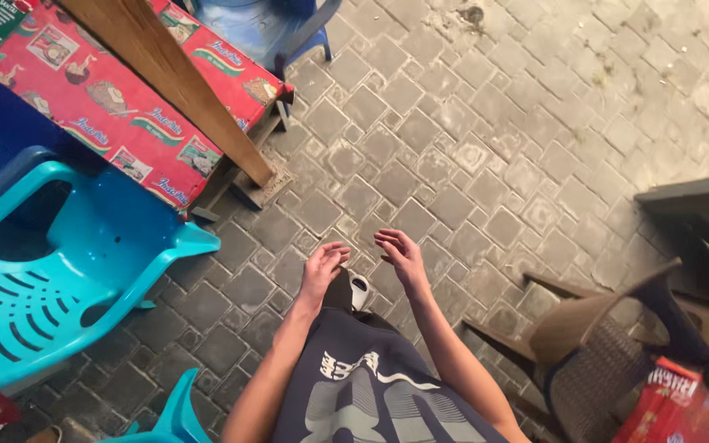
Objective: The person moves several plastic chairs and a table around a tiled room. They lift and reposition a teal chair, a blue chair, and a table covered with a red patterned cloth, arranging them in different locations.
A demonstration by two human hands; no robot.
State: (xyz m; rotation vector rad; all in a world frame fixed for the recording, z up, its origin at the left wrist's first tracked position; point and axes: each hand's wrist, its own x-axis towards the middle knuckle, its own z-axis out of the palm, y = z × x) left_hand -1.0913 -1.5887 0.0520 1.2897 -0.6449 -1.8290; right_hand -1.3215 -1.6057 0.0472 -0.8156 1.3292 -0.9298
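Note:
Looking straight down, I see my left hand (322,267) and my right hand (400,253) held out in front of my body, a short gap between them. Both are empty, with fingers loosely spread and slightly curled. They hover above grey paving stones (469,156). Below them are my dark printed shirt (371,390) and the tip of a dark and white shoe (358,291).
A turquoise plastic chair (67,271) stands at the left, next to a table with a red printed cover (116,107) and a slanting wooden post (182,82). A blue chair (264,29) is behind it. A brown chair (609,336) and a red package (683,406) sit at the right.

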